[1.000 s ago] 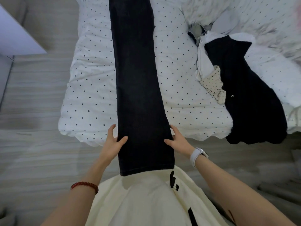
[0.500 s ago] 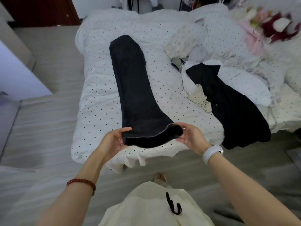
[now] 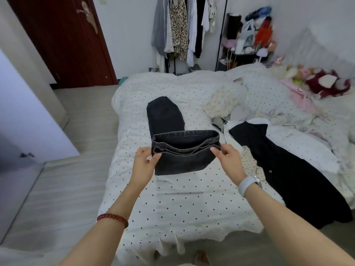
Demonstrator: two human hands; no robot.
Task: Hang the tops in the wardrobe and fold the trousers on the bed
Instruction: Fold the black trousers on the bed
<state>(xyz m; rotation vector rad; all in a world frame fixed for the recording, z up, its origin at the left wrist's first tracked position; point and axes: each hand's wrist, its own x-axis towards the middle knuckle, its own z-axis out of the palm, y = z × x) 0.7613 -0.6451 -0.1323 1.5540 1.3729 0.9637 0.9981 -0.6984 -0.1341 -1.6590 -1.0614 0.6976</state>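
Dark grey trousers (image 3: pixel 167 120) lie lengthwise on the white polka-dot bed (image 3: pixel 172 204). Their hem end is lifted above the bedding and doubled back towards the waist. My left hand (image 3: pixel 144 162) pinches the left corner of the hems, and my right hand (image 3: pixel 228 158) pinches the right corner. A long black top (image 3: pixel 284 169) lies spread on the bed to the right, over a white garment (image 3: pixel 249 164) with small dots. Past the far end of the bed a clothes rail (image 3: pixel 182 27) holds several hanging garments.
A dark red door (image 3: pixel 63 41) stands at the back left. Cluttered shelves (image 3: pixel 247 43) sit to the right of the rail. Soft toys (image 3: pixel 324 83) lie on the bed's far right and a cream crumpled cloth (image 3: pixel 222 101) near its middle. Grey floor (image 3: pixel 53 189) runs along the left.
Both hands have taken hold of the trouser hems at the bed's near edge, lifted them and carried them forward over the legs. The camera has tilted up, showing the rail and door.
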